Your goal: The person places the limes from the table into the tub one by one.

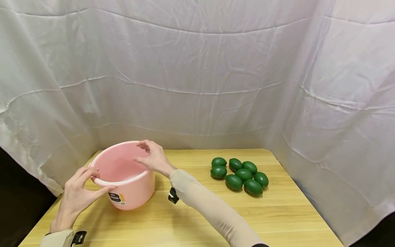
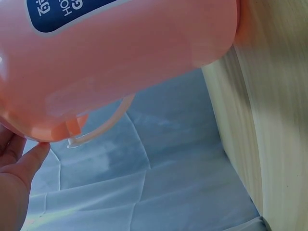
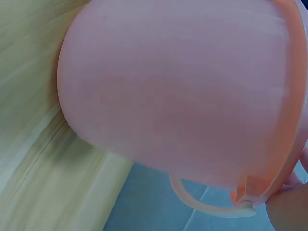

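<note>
A pink plastic bucket (image 1: 135,192) stands on the wooden table at the left, with its mouth up and a dark label on its front. My left hand (image 1: 78,193) grips the rim at the near left, fingers bent over the edge and thumb along the outside. At the opposite side, my right hand (image 1: 155,159) holds the rim with its fingers and thumb reaching over the mouth. In the left wrist view, a pale handle (image 2: 113,120) hangs from a lug below the rim. The right wrist view also shows a handle end (image 3: 211,207) beside that hand.
Several smooth dark green oval fruits, like avocados (image 1: 243,175), lie grouped on the right of the table (image 1: 197,199). Pale grey cloth (image 1: 197,68) hangs behind and at both sides of the table. The bucket stands near the table's left edge.
</note>
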{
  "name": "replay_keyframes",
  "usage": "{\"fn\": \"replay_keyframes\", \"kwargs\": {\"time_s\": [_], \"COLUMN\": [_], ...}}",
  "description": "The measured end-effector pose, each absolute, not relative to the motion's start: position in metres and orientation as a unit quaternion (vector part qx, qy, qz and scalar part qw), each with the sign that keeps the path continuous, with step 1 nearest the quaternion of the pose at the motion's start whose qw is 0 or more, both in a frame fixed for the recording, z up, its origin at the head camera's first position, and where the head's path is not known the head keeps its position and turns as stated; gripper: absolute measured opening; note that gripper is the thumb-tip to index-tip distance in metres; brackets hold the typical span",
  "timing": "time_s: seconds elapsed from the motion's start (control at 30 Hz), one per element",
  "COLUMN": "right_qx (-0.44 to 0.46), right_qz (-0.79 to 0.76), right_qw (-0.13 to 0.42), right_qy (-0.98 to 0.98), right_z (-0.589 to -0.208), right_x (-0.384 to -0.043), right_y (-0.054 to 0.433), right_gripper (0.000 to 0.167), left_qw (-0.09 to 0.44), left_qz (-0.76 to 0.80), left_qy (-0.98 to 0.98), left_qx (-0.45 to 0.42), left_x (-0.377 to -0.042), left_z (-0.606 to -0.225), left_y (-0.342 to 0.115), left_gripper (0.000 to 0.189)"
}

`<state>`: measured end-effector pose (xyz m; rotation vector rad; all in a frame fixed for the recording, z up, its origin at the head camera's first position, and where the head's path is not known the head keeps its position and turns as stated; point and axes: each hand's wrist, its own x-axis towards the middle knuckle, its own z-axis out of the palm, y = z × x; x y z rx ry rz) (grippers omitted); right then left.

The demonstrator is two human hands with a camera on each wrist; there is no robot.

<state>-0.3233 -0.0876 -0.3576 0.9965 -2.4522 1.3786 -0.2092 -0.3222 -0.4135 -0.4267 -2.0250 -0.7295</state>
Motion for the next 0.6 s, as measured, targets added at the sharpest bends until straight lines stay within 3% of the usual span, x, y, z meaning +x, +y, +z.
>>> {"fn": "replay_keyframes", "kwargs": {"time_s": [0.37, 0.6], "right_qx": [0.313, 0.304], "right_qz": [0.569, 0.575], "right_qw": [0.079, 0.084], "right_qy": [-0.756, -0.755], "right_z": [-0.36, -0.366], "right_x": [-0.326, -0.327], "right_y": [-0.08, -0.062], "right_gripper": [0.032, 0.029], "left_qw": [0.441, 0.47], "left_qz": [-0.3, -0.3], "left_qy": [-0.831, -0.811], "left_qx": [-0.158, -0.175], "left_x": [-0.208, -0.209], "left_z": [-0.412, -0.413], "left_y": [-0.32, -0.318], "left_gripper": [0.057, 0.058]}}
